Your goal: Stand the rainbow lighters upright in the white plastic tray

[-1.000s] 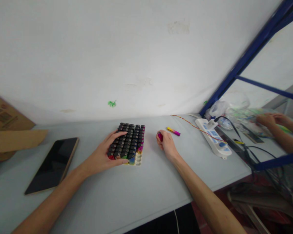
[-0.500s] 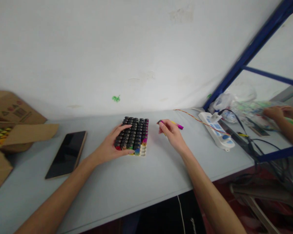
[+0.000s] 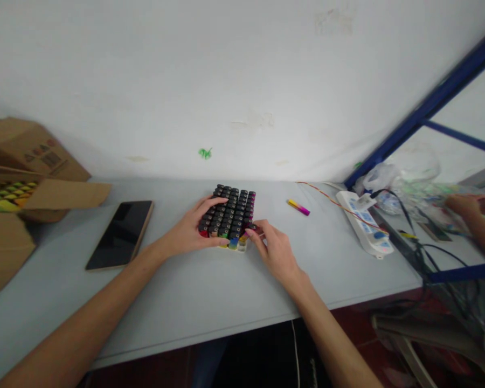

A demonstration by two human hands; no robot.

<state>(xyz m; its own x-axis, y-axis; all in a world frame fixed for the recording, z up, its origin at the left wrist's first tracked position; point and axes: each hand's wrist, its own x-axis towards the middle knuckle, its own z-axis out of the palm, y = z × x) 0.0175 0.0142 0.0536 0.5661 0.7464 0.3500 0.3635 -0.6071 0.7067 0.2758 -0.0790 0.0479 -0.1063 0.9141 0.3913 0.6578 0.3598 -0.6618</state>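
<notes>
A pale tray [image 3: 241, 249] on the table holds tight rows of black-capped coloured sticks [image 3: 235, 214]. My left hand [image 3: 194, 226] grips the block from its left side, fingers over the caps and thumb along the front edge. At the front right corner my right hand [image 3: 275, 248] is closed in a pinch on a black-capped stick [image 3: 251, 227], held low over or in the tray; I cannot tell whether it is seated. A few tray slots show at that corner. Apart to the right lies a loose yellow-and-purple stick [image 3: 298, 207].
Left of the tray lies a dark-screened phone or tablet [image 3: 120, 235]. An open cardboard box [image 3: 52, 156] with yellow-green items stands at the far left. Rightward are a white power strip [image 3: 364, 223], cables and a blue metal frame [image 3: 416, 118]. Beyond it, another person's hands [image 3: 466, 207] touch plastic bags.
My right hand has moved left and down, bringing the black-capped stick to the tray's front right corner. My left hand keeps its grip. The camera view has shifted slightly.
</notes>
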